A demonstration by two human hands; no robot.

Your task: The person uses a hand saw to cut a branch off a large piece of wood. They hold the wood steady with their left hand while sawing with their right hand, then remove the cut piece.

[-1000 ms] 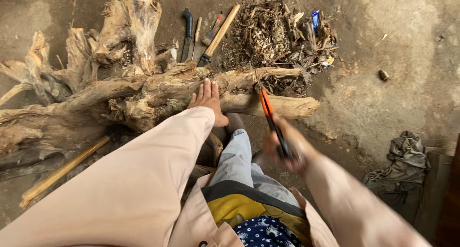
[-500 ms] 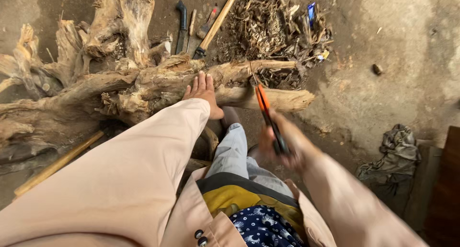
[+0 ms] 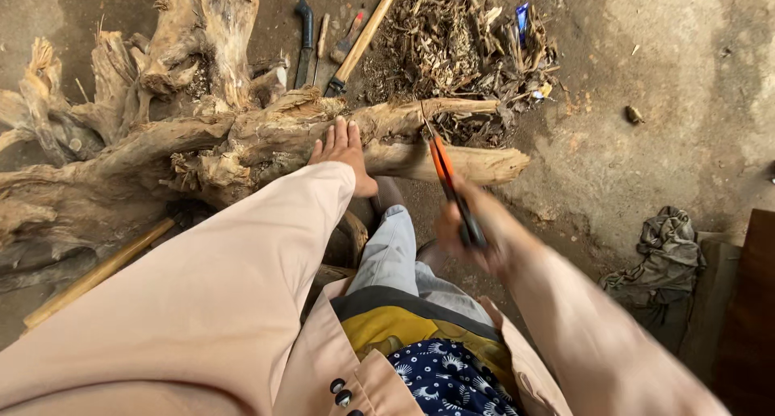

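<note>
my left hand [image 3: 343, 145] lies flat, fingers spread, pressed on the big gnarled driftwood root [image 3: 234, 141], right where the pale limb [image 3: 452, 161] runs off to the right. my right hand [image 3: 476, 234] is wrapped tight around the dark grip of an orange-and-black hand tool [image 3: 448, 182], its thin tip set against the upper side of that limb; the hand is motion-blurred, so i think it's a small saw or blade, but i can't tell which. the tip sits near the left hand, though not touching it.

what worries me: if the tip skates off the hard, rounded wood, it could run toward the spread fingers, since nothing stands between them. the root only rests on the dirt floor [image 3: 646, 101], so a hard push might roll it under my palm. my knee [image 3: 395, 238] sits just below the limb, too, in line with a slip downward.

behind the root lie a few wooden-handled tools [image 3: 355, 40] and a heap of wood chips [image 3: 460, 44]; a crumpled grey rag [image 3: 666, 250] lies off to the right.
</note>
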